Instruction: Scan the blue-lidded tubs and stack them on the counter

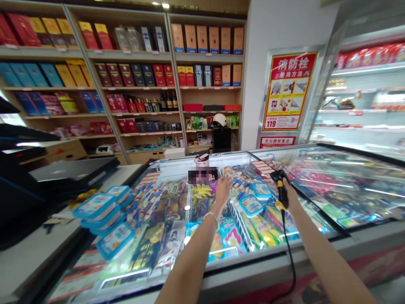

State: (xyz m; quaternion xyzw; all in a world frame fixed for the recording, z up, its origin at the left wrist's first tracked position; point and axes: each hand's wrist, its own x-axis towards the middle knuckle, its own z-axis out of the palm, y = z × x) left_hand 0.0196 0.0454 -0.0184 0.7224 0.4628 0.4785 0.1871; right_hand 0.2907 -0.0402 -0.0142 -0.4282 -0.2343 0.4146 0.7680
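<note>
My right hand [288, 195] is wrapped around a black and yellow barcode scanner [281, 194], held above the glass top with its black cord hanging down. My left hand [223, 190], a bracelet at its wrist, reaches over the freezer glass with fingers loosely bent and apart; I see nothing in it. Two blue-lidded tubs, a nearer tub [251, 205] and a farther tub [262, 191], lie on the glass between my hands. A stack of similar blue tubs [103, 213] stands at the left. Beyond my left hand is a pink cup-like container [201, 160].
A chest freezer [243, 264] with packaged ice creams under its glass spans the front. At the left is a counter [28, 257] with dark equipment. Shelves of boxes [205, 59] line the back wall, and a lit display cooler [363, 97] stands at the right.
</note>
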